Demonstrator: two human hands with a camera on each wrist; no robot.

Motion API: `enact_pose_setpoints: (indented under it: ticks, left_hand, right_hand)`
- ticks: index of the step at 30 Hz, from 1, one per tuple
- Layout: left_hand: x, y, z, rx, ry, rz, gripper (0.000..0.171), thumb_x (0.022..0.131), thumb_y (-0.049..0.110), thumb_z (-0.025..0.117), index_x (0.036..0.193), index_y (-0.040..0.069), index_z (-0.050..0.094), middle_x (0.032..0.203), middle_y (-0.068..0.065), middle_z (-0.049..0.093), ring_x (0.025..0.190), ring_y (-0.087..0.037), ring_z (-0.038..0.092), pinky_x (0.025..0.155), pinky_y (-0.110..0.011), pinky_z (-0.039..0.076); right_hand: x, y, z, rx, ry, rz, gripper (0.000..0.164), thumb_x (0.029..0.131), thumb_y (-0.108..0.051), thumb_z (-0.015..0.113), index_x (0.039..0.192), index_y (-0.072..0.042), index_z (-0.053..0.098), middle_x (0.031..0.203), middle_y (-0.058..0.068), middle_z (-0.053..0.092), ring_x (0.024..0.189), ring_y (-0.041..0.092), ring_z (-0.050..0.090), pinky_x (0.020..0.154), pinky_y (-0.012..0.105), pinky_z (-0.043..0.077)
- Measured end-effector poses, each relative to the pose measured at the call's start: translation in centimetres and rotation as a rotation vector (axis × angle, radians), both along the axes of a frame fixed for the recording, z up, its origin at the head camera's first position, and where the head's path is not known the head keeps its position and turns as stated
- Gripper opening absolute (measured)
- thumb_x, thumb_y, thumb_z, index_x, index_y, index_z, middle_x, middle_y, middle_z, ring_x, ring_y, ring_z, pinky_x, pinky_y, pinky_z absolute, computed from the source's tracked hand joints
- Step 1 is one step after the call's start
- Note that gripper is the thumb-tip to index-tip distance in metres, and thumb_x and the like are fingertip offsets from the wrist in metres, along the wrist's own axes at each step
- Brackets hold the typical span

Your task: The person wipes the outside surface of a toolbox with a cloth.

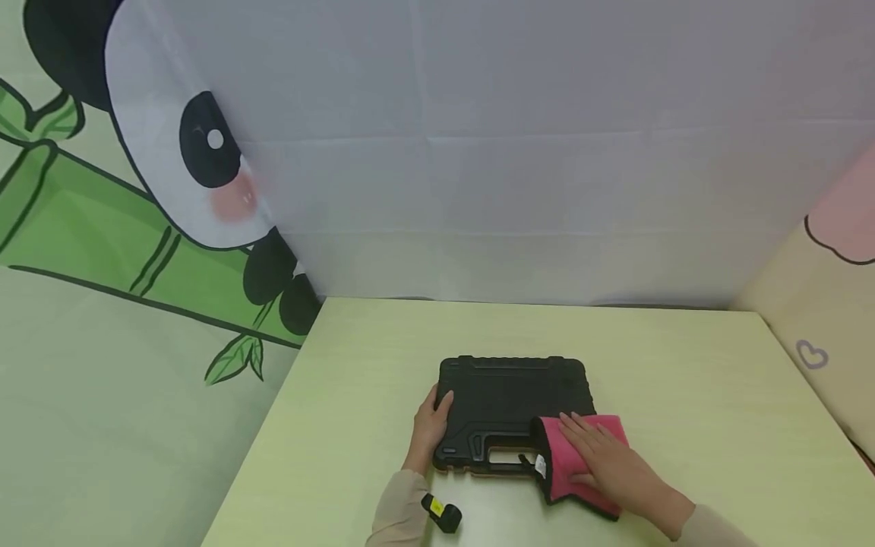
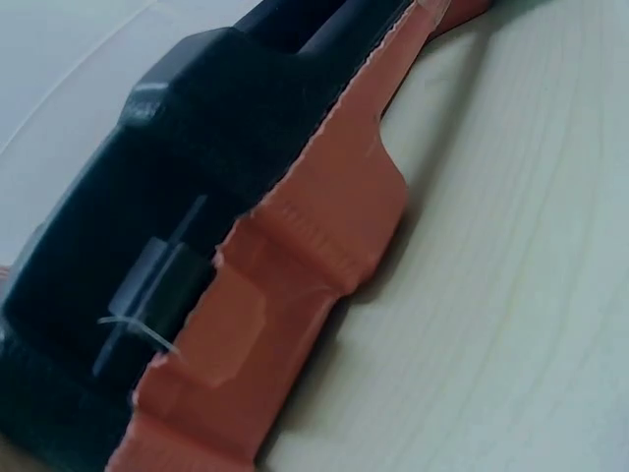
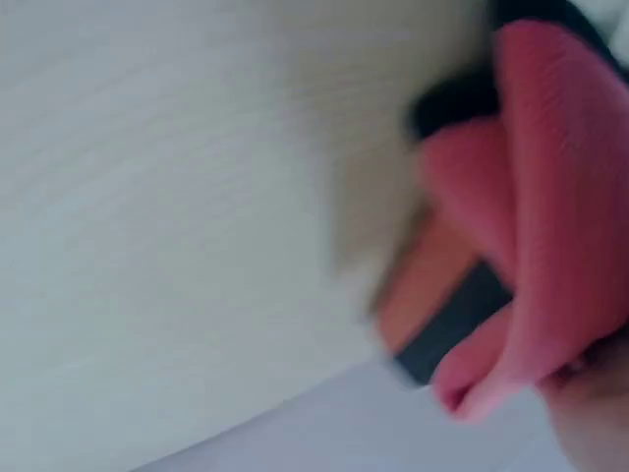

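Note:
A black plastic carrying case [image 1: 513,395] with a cut-out handle lies on the table, its handle side toward me. Its lower shell [image 2: 295,246] shows orange in the left wrist view. My left hand [image 1: 431,425] grips the case's left edge, thumb on top and the other fingers mostly hidden. A pink cloth [image 1: 611,429] with black edging and a white tag covers the near right corner. On this cloth my right hand [image 1: 618,471] presses with its fingers straight. In the right wrist view the cloth hangs in folds over the case's corner.
The pale wooden table [image 1: 328,425] runs back to a white curtain [image 1: 519,220]. Beside my left sleeve is a small black device [image 1: 447,518] with a yellow label. Printed sheets with a panda [image 1: 157,152] and a heart [image 1: 812,355] hang at the sides.

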State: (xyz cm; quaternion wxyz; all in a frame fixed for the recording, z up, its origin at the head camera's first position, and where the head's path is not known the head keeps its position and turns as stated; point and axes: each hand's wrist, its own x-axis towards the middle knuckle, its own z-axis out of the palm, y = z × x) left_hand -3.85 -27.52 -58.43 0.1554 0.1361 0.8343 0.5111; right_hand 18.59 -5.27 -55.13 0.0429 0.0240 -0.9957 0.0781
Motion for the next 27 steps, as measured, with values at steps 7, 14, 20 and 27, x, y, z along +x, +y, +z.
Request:
enact_pose_setpoints:
  ticks: [7,14,20,27]
  left_hand:
    - [0.1,-0.2,0.0,0.017,0.006,-0.018,0.057,0.095,0.038,0.046,0.140,0.003,0.037,0.138,-0.024,0.043,0.127,-0.041,0.040,0.101,-0.054,0.034]
    - [0.1,-0.5,-0.1,0.016,-0.015,-0.010,0.060,0.095,0.039,0.045,0.141,0.002,0.034,0.140,-0.024,0.040,0.129,-0.041,0.037,0.103,-0.054,0.032]
    - [0.2,-1.2,-0.1,0.014,-0.018,-0.004,0.061,0.095,0.040,0.045,0.141,0.002,0.034,0.141,-0.024,0.039,0.130,-0.041,0.035,0.104,-0.054,0.031]
    - [0.3,-1.7,0.0,0.036,0.000,-0.027,0.057,0.095,0.037,0.045,0.140,0.003,0.036,0.139,-0.024,0.042,0.128,-0.041,0.038,0.102,-0.054,0.033]
  right_hand:
    - [1.9,2.6,-1.7,-0.036,0.112,0.022,0.082,0.078,-0.059,0.057,0.145,-0.023,0.028,0.147,0.000,0.036,0.135,0.008,0.025,0.089,0.033,0.050]
    - [-0.3,0.0,-2.7,-0.037,0.183,0.027,0.089,0.077,-0.066,0.054,0.143,-0.011,0.031,0.148,0.006,0.033,0.136,0.025,0.025,0.111,0.014,-0.010]
    - [-2.4,-3.7,-2.4,0.072,0.129,-0.003,0.095,0.076,-0.076,0.039,0.141,-0.007,0.034,0.148,0.008,0.033,0.135,0.030,0.028,0.117,0.034,0.002]
    - [-4.9,-8.1,-1.9,0.097,0.068,0.013,0.093,0.080,-0.073,0.038,0.142,-0.004,0.031,0.149,0.011,0.030,0.137,0.032,0.027,0.106,0.051,0.032]
